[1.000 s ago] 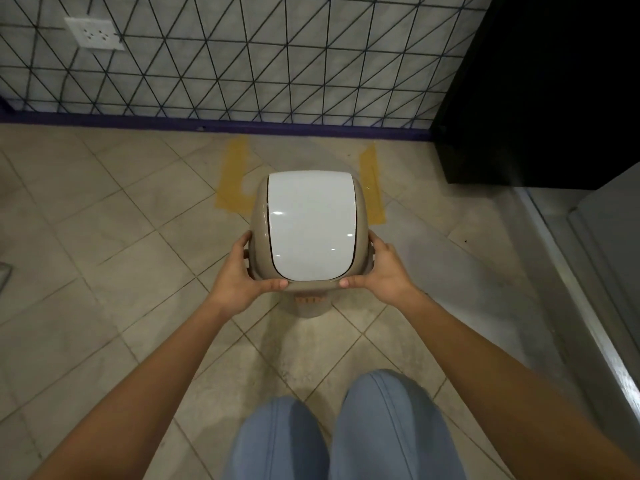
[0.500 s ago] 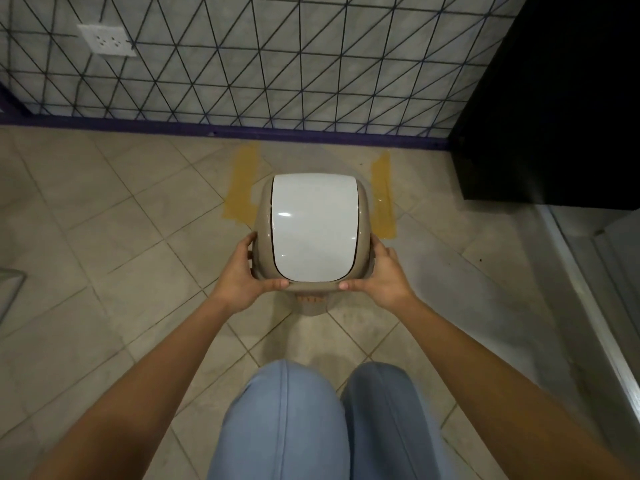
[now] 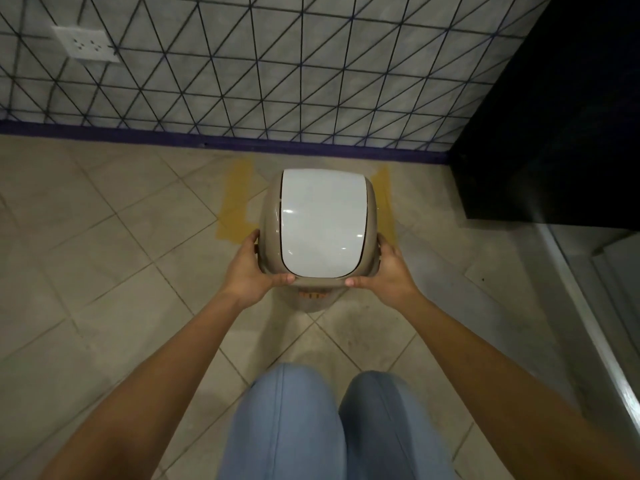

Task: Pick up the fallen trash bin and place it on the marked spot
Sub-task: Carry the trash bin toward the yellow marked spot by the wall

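The trash bin (image 3: 320, 223) is beige with a glossy white lid and stands upright, seen from above. My left hand (image 3: 251, 271) grips its left side near the rim and my right hand (image 3: 384, 268) grips the right side, thumbs on the near edge. The marked spot is yellow tape (image 3: 235, 202) on the floor tiles, with one strip showing left of the bin and another strip (image 3: 384, 199) at its right. The bin sits between the two strips, hiding most of the marked area. I cannot tell whether its base touches the floor.
A wall with a black triangle pattern and a purple baseboard (image 3: 207, 142) runs just beyond the tape. A black cabinet (image 3: 561, 116) stands at the right, with a metal door track (image 3: 595, 323) along the floor. A white socket (image 3: 86, 45) is on the wall. My knees (image 3: 332, 420) are below.
The bin has moved forward toward the wall, further in between the yellow strips, with both hands still on it. I have stepped closer to the wall.
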### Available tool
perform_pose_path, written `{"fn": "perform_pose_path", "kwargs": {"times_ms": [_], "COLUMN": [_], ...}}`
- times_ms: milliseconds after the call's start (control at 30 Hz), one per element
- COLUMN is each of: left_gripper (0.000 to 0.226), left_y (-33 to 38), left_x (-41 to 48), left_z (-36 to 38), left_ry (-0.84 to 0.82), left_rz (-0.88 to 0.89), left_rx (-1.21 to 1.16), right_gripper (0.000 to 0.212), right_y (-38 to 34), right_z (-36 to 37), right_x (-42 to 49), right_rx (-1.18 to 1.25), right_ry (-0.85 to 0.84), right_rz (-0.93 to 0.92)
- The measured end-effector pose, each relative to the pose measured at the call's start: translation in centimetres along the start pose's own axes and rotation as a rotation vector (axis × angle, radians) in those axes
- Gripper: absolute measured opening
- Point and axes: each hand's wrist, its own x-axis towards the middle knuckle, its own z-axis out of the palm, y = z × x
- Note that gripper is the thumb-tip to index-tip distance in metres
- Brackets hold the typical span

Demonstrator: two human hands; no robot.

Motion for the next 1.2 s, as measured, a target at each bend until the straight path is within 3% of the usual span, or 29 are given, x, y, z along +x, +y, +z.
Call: {"fn": "perform_pose_path", "kwargs": {"times_ms": [467,1200], "left_gripper": [0.117,0.111], "left_y": [1.6,2.9], "left_x": [5.7,10.7], "left_z": [-1.1,-1.3], "left_ry": [0.022,0.014], "left_rz": [-0.001,0.040], "left_rx": [-0.053,-0.129], "right_gripper": [0.111,0.108], "right_y": [-1.7,-2.3], "right_z": [-0.8,-1.4], "right_x": [6.3,11.6], "right_rx": [-0.014,0.066], "right_ry": [0.014,0.029], "right_rz": [0.050,-0.021]}}
